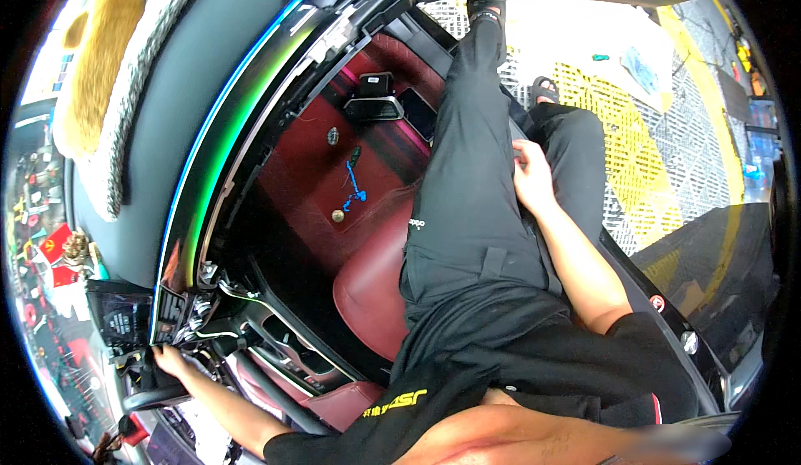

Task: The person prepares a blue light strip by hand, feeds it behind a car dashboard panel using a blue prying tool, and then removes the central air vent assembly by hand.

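At the left, my left hand (171,362) reaches to the end of the dashboard, against a dark part beside the steering wheel (158,398). Its fingertips dip out of sight there, so their grip is hidden. My right hand (531,173) lies against my black trouser leg (467,190), fingers loosely bent and nothing visible in them. Left of my leg, a blue cord-like piece (357,188), a small round pale piece (338,216) and a silvery small part (333,135) lie on the dark red footwell mat (304,169).
Near the mat's far end are black box-shaped items (374,108) and a dark phone-like slab (416,113). A green-glowing trim strip (213,165) runs along the dashboard (183,123). Loose wiring (242,294) shows by the centre console (292,352). Yellow floor tiles (630,181) lie outside the open door.
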